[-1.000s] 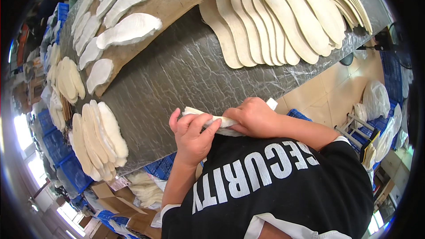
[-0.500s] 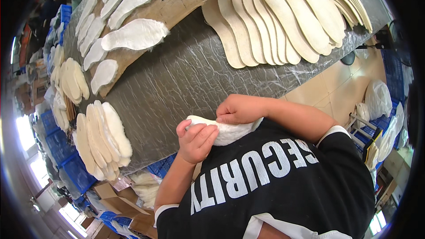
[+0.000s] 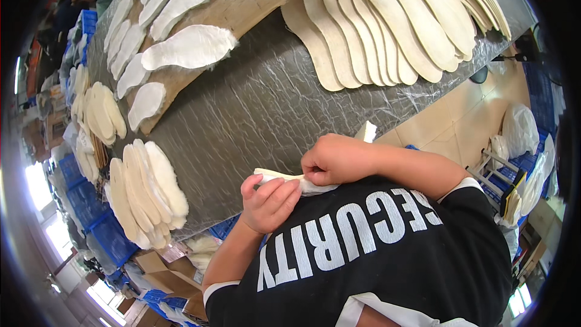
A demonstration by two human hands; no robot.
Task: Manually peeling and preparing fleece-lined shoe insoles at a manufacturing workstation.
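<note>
Close to my chest, at the table's near edge, I hold a fleecy white insole (image 3: 365, 132) with a cream edge. My left hand (image 3: 270, 201) is closed round one end, its fingers folded over the front and the thumb behind. Pinched against the insole's upper edge, my right hand (image 3: 338, 160) sits just to the right of the left. The insole's middle is largely covered by my right hand and wrist, while its other end sticks up past that wrist. Whether the right fingertips hold anything small besides the edge is hidden.
On the dark plastic-covered table (image 3: 242, 109), cream insoles (image 3: 387, 36) overlap in a row at the far right. White fleece insoles (image 3: 190, 47) lie along a curved brown board (image 3: 254, 0) at the far left. A fanned stack of fleecy insoles (image 3: 145, 194) rests at the left edge.
The insole has tilted, so its end now rises past my right wrist and less of its fluffy side shows. Both hands stay on it, the right one slightly further right.
</note>
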